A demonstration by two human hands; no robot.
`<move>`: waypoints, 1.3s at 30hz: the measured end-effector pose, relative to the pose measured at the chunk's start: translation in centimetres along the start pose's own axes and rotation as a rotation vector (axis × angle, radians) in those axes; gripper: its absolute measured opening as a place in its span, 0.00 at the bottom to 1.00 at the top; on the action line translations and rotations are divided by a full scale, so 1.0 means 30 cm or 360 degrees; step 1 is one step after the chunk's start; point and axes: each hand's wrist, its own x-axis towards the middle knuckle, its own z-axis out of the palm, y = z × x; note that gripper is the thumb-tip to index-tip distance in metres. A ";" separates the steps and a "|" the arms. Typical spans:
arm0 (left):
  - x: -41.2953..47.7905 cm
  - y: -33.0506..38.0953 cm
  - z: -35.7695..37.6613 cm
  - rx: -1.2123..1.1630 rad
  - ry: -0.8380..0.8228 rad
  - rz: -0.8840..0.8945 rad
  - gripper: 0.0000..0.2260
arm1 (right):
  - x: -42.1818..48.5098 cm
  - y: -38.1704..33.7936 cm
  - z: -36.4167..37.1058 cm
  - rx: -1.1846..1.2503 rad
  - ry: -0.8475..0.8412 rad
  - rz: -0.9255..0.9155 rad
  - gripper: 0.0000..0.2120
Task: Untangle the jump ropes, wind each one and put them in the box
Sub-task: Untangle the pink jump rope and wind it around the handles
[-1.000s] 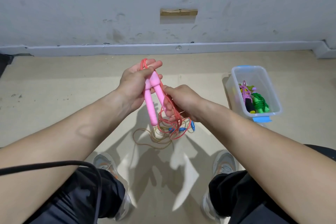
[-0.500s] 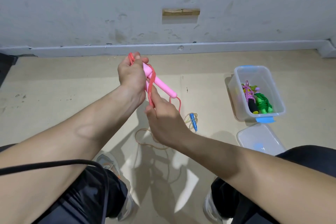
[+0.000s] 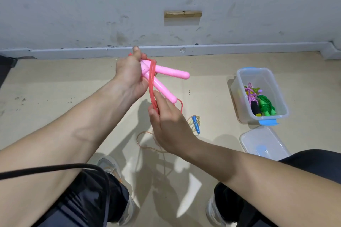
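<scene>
Gripping the two stiff pink plastic handles (image 3: 171, 74) at their cord ends, left hand (image 3: 129, 74) anchors; right hand (image 3: 171, 127) pinches the thin red cord (image 3: 151, 84), probably light, limp, slippery.

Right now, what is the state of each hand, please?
Left hand: gripping the two pink plastic jump-rope handles.
Right hand: pinching the thin red cord of that rope.

We record a scuffed white wall (image 3: 73, 14), a grey baseboard (image 3: 239, 49), a beige floor (image 3: 46, 88), and a wooden block (image 3: 182, 14) set into the wall.
</scene>
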 end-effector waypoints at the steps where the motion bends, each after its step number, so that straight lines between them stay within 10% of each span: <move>1: 0.003 0.010 -0.004 -0.0029 -0.0001 -0.0017 0.13 | -0.001 0.011 -0.001 0.0024 -0.0056 -0.0003 0.17; 13: -0.076 0.040 -0.029 -0.0076 -0.0731 -0.0486 0.05 | 0.123 0.199 -0.175 0.0599 -0.0323 0.0551 0.20; 22: -0.103 -0.032 -0.060 0.0717 -0.1069 -0.0024 0.21 | 0.178 0.243 -0.306 0.0708 -0.0494 0.0704 0.13; 39: -0.114 -0.081 -0.047 0.1253 -0.1119 0.0338 0.17 | 0.164 0.216 -0.298 0.1514 -0.0566 0.1180 0.09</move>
